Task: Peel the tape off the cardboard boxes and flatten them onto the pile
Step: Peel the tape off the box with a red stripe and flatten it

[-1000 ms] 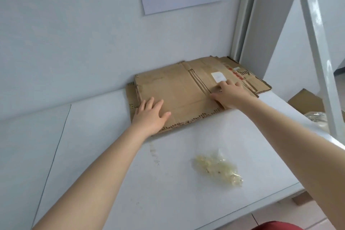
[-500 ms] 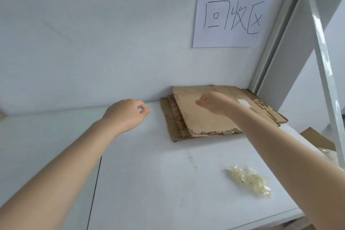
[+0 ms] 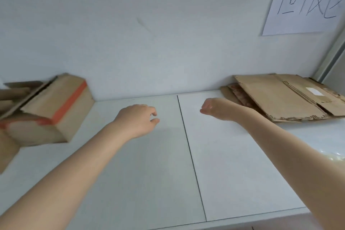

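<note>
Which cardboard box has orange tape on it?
The whole box at far left, against the wall: an orange strip runs across it. The flattened boxes at right show none.
</note>
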